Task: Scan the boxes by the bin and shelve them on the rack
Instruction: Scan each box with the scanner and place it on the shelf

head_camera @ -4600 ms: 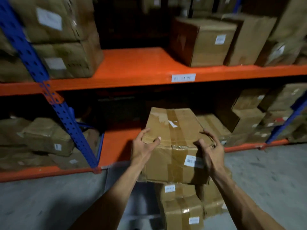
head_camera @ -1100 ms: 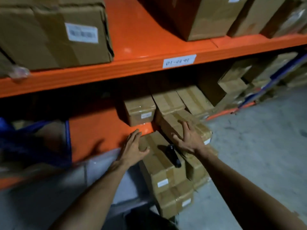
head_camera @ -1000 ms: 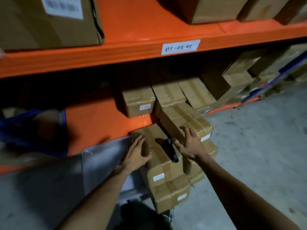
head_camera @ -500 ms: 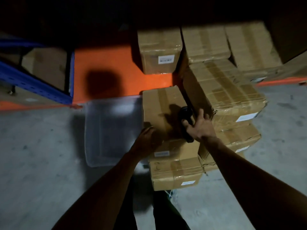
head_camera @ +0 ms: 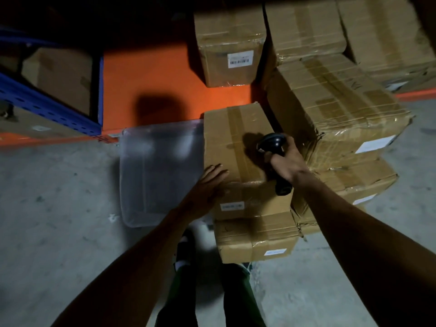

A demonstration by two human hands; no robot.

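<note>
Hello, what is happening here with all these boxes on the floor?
A person is working through taped brown cardboard boxes stacked on the floor beside a clear plastic bin. The right hand grips a black handheld scanner over the top box of the stack, while the left hand lies flat on that box's near corner. The orange shelf behind already holds several boxes.

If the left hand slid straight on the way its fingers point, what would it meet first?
Probably nothing but the box: the left hand lies flat on the top box, fingers pointing up and right across its lid, roughly toward the scanner.
</note>
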